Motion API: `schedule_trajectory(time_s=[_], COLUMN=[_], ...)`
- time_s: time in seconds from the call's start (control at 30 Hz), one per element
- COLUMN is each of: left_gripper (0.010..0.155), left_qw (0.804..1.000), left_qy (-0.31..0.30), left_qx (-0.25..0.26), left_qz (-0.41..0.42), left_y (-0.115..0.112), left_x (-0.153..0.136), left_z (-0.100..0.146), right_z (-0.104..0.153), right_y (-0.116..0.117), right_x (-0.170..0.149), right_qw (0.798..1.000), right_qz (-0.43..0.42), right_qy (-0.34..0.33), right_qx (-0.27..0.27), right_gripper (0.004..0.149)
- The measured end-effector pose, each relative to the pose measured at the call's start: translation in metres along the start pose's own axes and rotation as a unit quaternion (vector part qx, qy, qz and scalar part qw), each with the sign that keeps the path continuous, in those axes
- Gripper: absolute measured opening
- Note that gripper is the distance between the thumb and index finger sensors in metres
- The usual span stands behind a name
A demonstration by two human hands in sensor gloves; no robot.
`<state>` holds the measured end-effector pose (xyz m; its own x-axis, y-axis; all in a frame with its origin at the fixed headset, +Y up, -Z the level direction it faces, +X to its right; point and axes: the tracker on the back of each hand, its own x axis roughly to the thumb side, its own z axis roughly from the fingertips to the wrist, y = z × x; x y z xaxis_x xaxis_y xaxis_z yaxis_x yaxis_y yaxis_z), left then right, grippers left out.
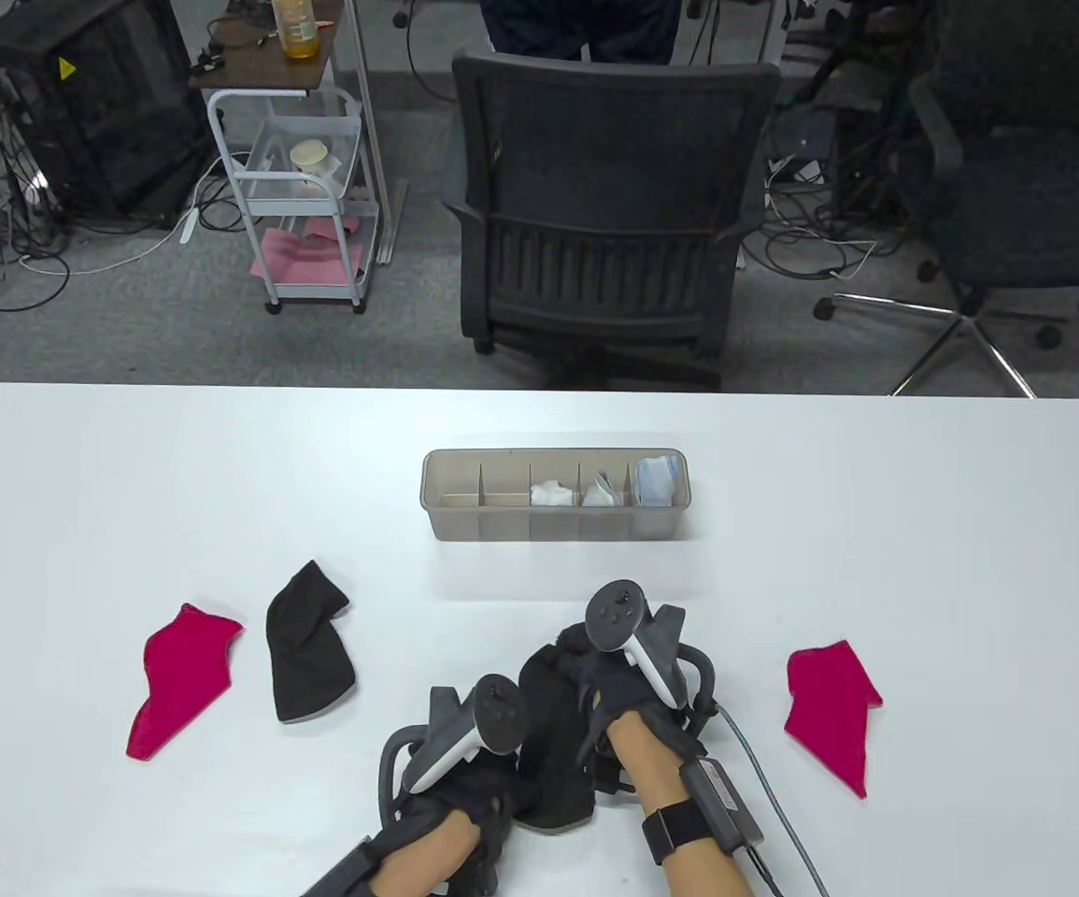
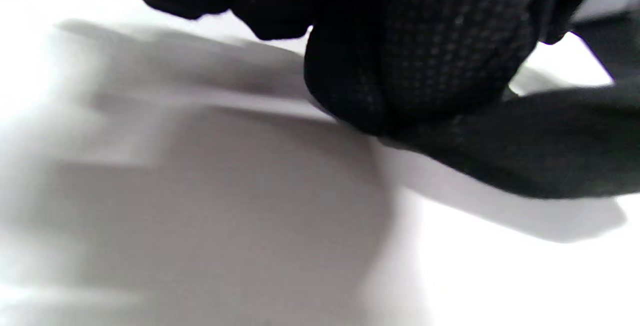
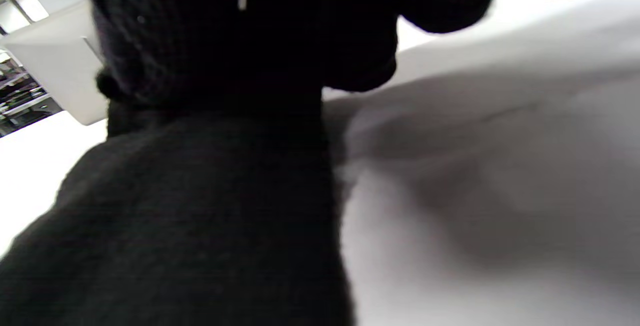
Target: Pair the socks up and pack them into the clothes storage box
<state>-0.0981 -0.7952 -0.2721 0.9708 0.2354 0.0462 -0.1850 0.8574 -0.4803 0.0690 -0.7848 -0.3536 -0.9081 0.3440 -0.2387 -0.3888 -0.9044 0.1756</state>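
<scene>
Black knitted sock [image 1: 553,747], soft and flat, lies on the smooth white worktop [image 1: 922,523] between both hands. The right hand [image 1: 628,673] presses its far end; the left hand [image 1: 464,794] grips its near edge, fingers curled.

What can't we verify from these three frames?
- Grip of left hand and right hand on the black sock between them: table view, trackers cover the fingers; wrist views are dark, blurred.
- Contents of the beige divided storage box: white and blue bundles too small to tell whether they are paired.
- Two left compartments: floors partly hidden by the near wall.
</scene>
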Motion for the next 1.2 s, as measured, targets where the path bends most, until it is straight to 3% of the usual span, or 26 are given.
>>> schedule_trajectory(time_s=[0.23, 0.3, 0.43, 0.57, 0.67, 0.7, 0.87, 1.0, 1.1, 1.2], left_gripper=[0.034, 0.034, 0.034, 0.042, 0.048, 0.059, 0.051, 0.052, 0.055, 0.058], left_qw=[1.000, 1.000, 0.999, 0.997, 0.992, 0.990, 0.981, 0.967, 0.955, 0.948], left_qy=[0.006, 0.006, 0.006, 0.009, 0.000, 0.007, 0.046, 0.119, 0.164, 0.213], left_qx=[-0.012, -0.012, -0.017, -0.030, -0.017, -0.006, 0.076, 0.170, 0.197, 0.187], left_qz=[0.011, 0.018, 0.032, 0.074, 0.127, 0.140, 0.170, 0.145, 0.147, 0.146], left_y=[-0.002, -0.002, -0.002, 0.008, 0.030, 0.042, 0.114, 0.179, 0.197, 0.195], left_x=[-0.003, -0.005, -0.008, -0.015, -0.024, -0.029, -0.066, -0.119, -0.158, -0.190], left_z=[-0.001, -0.001, -0.002, 0.000, 0.006, 0.009, 0.017, 0.016, 0.001, -0.017], right_z=[0.009, 0.020, 0.046, 0.073, 0.087, 0.090, 0.093, 0.091, 0.089, 0.087], right_y=[-0.012, -0.023, -0.046, -0.058, -0.057, -0.056, -0.055, -0.055, -0.056, -0.057], right_x=[-0.007, -0.014, -0.027, -0.037, -0.043, -0.045, -0.046, -0.046, -0.048, -0.051], right_qw=[0.997, 0.991, 0.979, 0.964, 0.958, 0.958, 0.957, 0.957, 0.958, 0.959], right_qz=[-0.009, -0.049, -0.098, -0.081, -0.073, -0.076, -0.068, -0.069, -0.071, -0.074], right_qy=[-0.051, -0.084, -0.140, -0.210, -0.238, -0.239, -0.252, -0.254, -0.250, -0.244], right_qx=[-0.051, -0.088, -0.109, -0.140, -0.140, -0.136, -0.123, -0.122, -0.121, -0.121], right_gripper=[0.051, 0.056, 0.062, 0.064, 0.066, 0.066, 0.070, 0.071, 0.071, 0.071])
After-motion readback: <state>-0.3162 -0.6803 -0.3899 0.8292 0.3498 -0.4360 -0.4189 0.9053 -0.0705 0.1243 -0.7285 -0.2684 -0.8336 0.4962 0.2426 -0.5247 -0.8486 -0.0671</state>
